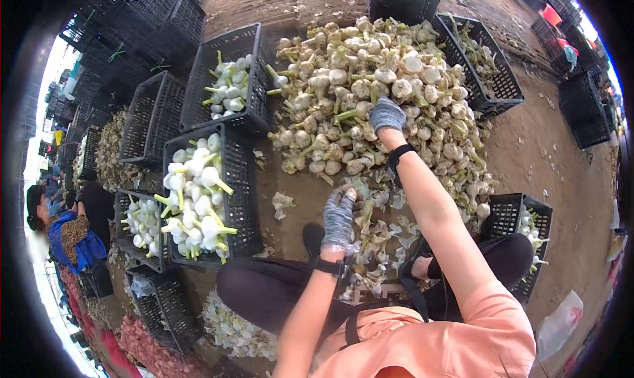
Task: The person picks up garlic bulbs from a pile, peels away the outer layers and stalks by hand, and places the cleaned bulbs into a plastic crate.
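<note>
1. The left hand, in a grey glove, was held low, right of the frame's centre line, above loose peelings. Its fingers pointed up the frame, partly curled; whether they had hold of anything could not be told.

2. The right hand, gloved alike, lay farther out at the end of an extended arm, back uppermost, touching the garlic pile. Its fingertips were hidden among the bulbs, so neither its opening nor any hold could be told.

3. The dirt floor ran beneath, between bent legs in dark trousers, with more pale peelings at the lower left.

4. The garlic pile filled the upper centre and spread to the right, its bulbs soil-stained, many with stalks.

5. Left of the left hand, a black crate was heaped with clean white bulbs on green stems. The crate above it held fewer. At the lower right, another crate held white bulbs too; a crate at the upper right held stalks and leaves.

6. Farther off, stacked crates stood at the upper left, and another person sat at the left edge.
</note>
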Motion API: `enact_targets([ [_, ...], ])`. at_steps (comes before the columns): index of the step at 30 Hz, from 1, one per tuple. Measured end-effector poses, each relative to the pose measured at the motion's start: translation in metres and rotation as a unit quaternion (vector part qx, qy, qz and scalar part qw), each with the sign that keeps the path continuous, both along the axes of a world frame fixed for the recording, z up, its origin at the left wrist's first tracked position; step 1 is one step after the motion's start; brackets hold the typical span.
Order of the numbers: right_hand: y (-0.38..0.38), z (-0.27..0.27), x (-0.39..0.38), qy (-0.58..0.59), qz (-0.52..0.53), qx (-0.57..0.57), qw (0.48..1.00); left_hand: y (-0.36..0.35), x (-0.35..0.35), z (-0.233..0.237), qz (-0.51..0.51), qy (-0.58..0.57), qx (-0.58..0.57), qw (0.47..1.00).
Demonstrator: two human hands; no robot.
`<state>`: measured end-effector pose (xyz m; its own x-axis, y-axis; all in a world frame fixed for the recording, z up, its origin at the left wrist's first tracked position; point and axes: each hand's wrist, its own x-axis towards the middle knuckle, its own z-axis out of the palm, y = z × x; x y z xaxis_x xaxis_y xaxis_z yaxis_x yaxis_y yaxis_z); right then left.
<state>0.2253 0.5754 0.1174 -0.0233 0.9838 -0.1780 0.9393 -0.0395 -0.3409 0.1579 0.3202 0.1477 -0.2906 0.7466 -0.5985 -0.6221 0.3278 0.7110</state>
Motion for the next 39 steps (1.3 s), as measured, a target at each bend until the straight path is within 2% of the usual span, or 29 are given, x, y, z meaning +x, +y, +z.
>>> enact_targets([
  [3, -0.003, -0.006, 0.005, 0.011, 0.017, -0.005, 1.000, -0.009, 0.000, -0.003, 0.011, -0.012, 0.021, 1.000],
  [5, -0.024, -0.017, 0.015, 0.090, 0.056, 0.211, 0.972, -0.011, -0.001, 0.002, 0.002, -0.019, 0.022, 1.000],
  [6, -0.040, -0.016, 0.021, 0.161, 0.063, 0.201, 0.964, -0.008, 0.002, 0.003, 0.018, 0.049, 0.055, 0.997],
  [7, -0.060, -0.009, 0.026, 0.199, 0.051, 0.127, 0.970, -0.007, 0.004, 0.005, 0.034, 0.116, 0.087, 0.989],
  [8, -0.082, -0.005, 0.035, 0.287, 0.083, 0.095, 0.949, -0.007, 0.003, 0.025, -0.002, 0.129, 0.084, 0.988],
  [9, -0.116, 0.020, 0.037, 0.369, 0.088, 0.102, 0.920, -0.007, 0.006, 0.019, -0.022, 0.185, 0.124, 0.975],
  [10, -0.133, 0.014, 0.045, 0.368, 0.111, 0.049, 0.922, -0.005, 0.007, 0.011, -0.039, 0.232, 0.160, 0.959],
  [11, -0.157, 0.039, 0.049, 0.448, 0.095, -0.032, 0.888, -0.004, 0.011, 0.009, -0.055, 0.278, 0.195, 0.939],
  [14, -0.192, 0.064, 0.066, 0.576, -0.012, -0.170, 0.799, -0.013, 0.025, 0.021, -0.031, 0.164, 0.201, 0.965],
  [15, -0.197, 0.072, 0.071, 0.575, -0.019, -0.169, 0.801, -0.016, 0.027, 0.025, -0.029, 0.146, 0.203, 0.968],
  [17, -0.206, 0.081, 0.082, 0.491, 0.007, -0.130, 0.861, -0.024, 0.032, 0.032, -0.039, 0.134, 0.203, 0.969],
  [19, -0.213, 0.084, 0.093, 0.508, 0.032, -0.100, 0.855, -0.031, 0.036, 0.042, -0.044, 0.126, 0.207, 0.969],
  [21, -0.218, 0.093, 0.104, 0.544, 0.029, -0.163, 0.822, -0.037, 0.038, 0.052, -0.032, -0.028, 0.178, 0.983],
  [22, -0.220, 0.093, 0.106, 0.574, 0.011, -0.184, 0.798, -0.039, 0.039, 0.056, -0.041, -0.042, 0.181, 0.982],
  [25, -0.229, 0.098, 0.105, 0.584, 0.035, -0.149, 0.797, -0.044, 0.046, 0.069, -0.042, -0.043, 0.184, 0.981],
  [26, -0.231, 0.100, 0.105, 0.589, 0.048, -0.133, 0.796, -0.044, 0.048, 0.061, -0.041, 0.013, 0.189, 0.981],
  [27, -0.232, 0.100, 0.107, 0.590, 0.047, -0.132, 0.796, -0.046, 0.048, 0.059, -0.043, 0.013, 0.189, 0.981],
  [29, -0.232, 0.100, 0.111, 0.536, 0.067, -0.141, 0.830, -0.049, 0.045, 0.058, -0.072, 0.050, 0.182, 0.979],
  [30, -0.233, 0.099, 0.113, 0.537, 0.067, -0.142, 0.829, -0.051, 0.045, 0.060, -0.072, 0.051, 0.181, 0.979],
  [32, -0.236, 0.093, 0.120, 0.543, 0.084, -0.145, 0.823, -0.055, 0.047, 0.065, -0.066, -0.014, 0.169, 0.983],
  [35, -0.240, 0.088, 0.127, 0.543, 0.091, -0.139, 0.823, -0.059, 0.047, 0.061, -0.079, -0.040, 0.181, 0.979],
  [38, -0.242, 0.087, 0.131, 0.523, 0.118, -0.112, 0.836, -0.060, 0.051, 0.059, -0.067, -0.097, 0.180, 0.977],
  [39, -0.244, 0.090, 0.133, 0.490, 0.137, -0.086, 0.857, -0.061, 0.052, 0.060, -0.067, -0.098, 0.179, 0.977],
])
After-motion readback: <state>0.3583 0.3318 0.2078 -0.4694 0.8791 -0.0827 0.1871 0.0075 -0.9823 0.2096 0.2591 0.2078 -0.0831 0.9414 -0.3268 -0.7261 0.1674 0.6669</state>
